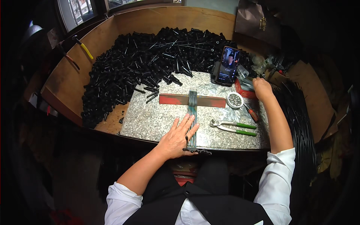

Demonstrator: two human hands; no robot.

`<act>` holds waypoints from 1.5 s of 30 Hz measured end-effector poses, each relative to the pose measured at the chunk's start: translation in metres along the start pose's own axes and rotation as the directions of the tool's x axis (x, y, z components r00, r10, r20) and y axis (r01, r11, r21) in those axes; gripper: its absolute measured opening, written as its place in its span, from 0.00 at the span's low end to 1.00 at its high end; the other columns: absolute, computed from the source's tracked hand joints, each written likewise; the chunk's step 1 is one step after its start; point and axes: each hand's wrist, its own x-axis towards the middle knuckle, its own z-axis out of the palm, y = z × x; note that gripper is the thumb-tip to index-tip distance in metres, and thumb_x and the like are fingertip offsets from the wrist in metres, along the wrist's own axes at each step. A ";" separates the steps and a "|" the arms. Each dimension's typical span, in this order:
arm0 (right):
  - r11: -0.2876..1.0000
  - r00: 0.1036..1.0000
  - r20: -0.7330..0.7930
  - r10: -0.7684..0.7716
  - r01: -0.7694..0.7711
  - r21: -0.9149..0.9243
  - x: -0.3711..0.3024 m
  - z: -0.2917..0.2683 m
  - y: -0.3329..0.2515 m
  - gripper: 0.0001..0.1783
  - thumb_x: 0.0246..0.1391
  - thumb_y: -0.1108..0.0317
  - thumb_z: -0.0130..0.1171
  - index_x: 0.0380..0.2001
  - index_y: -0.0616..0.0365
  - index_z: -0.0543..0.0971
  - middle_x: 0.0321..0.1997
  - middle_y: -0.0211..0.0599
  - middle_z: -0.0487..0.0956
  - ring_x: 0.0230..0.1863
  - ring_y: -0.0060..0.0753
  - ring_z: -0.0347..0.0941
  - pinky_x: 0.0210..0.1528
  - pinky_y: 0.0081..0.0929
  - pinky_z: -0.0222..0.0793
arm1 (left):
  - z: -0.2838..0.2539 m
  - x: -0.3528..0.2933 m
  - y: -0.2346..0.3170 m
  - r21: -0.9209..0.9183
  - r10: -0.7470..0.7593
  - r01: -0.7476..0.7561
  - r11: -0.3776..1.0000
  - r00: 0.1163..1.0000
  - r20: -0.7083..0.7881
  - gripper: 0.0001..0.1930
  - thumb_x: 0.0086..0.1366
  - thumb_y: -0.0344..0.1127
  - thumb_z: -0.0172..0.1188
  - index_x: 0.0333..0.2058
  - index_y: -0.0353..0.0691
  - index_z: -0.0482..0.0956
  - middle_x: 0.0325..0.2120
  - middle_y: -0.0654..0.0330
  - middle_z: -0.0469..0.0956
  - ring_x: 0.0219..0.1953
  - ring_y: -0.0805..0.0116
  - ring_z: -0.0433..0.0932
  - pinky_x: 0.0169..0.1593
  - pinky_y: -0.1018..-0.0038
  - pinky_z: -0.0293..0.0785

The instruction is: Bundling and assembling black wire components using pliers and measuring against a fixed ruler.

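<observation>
Lying under left hand (pixel 175 139): thin rods (pixel 192 102)

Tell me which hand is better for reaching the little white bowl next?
Probably the right hand: it's closer to the bowl, though its grip is unclear; the left hand lies on thin rods.

Speckled grey and white across the stone slab (pixel 146 125). Black, glinting silver in places, in the heap of small parts (pixel 150 56). Dark thin rods (pixel 192 108) with pale glints. Flat bar (pixel 172 100), patchy red and brown. Silver pliers (pixel 222 123) with bright green handles (pixel 246 132). White bowl (pixel 236 107) of silvery pieces (pixel 235 99). Red box (pixel 243 90). White sleeves (pixel 275 180), black vest (pixel 221 210).
</observation>
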 end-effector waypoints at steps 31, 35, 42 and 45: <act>0.844 0.948 -0.173 -0.267 0.317 0.433 0.010 -0.029 -0.160 0.14 0.50 0.72 0.47 0.40 0.54 0.78 0.32 0.43 0.73 0.37 0.46 0.74 0.37 0.40 0.71 | -0.001 0.000 0.002 -0.034 -0.014 0.013 0.999 1.000 -0.018 0.50 0.45 0.59 0.67 0.62 0.40 0.55 0.64 0.45 0.48 0.68 0.48 0.45 0.66 0.50 0.46; 0.847 0.950 -0.175 -0.259 0.311 0.431 0.009 -0.030 -0.159 0.14 0.49 0.72 0.48 0.39 0.55 0.77 0.32 0.43 0.73 0.37 0.45 0.74 0.37 0.40 0.71 | -0.001 0.000 0.003 -0.036 -0.009 0.008 0.999 1.000 -0.021 0.51 0.45 0.58 0.68 0.62 0.40 0.55 0.64 0.44 0.49 0.67 0.48 0.45 0.66 0.50 0.46; 0.832 0.941 -0.230 -0.248 0.328 0.447 0.010 -0.033 -0.162 0.07 0.47 0.71 0.50 0.28 0.58 0.77 0.31 0.44 0.75 0.39 0.46 0.75 0.38 0.39 0.73 | -0.002 0.000 0.003 -0.009 -0.004 0.004 1.000 1.000 -0.008 0.48 0.48 0.62 0.63 0.61 0.37 0.57 0.63 0.42 0.50 0.67 0.46 0.45 0.66 0.50 0.45; 0.830 0.945 -0.214 -0.246 0.320 0.457 0.010 -0.034 -0.163 0.07 0.47 0.71 0.50 0.29 0.58 0.77 0.32 0.44 0.74 0.39 0.46 0.75 0.38 0.39 0.73 | -0.002 0.000 0.004 -0.036 -0.013 0.012 0.999 1.000 -0.020 0.50 0.45 0.58 0.68 0.62 0.40 0.55 0.64 0.44 0.48 0.68 0.48 0.45 0.66 0.50 0.46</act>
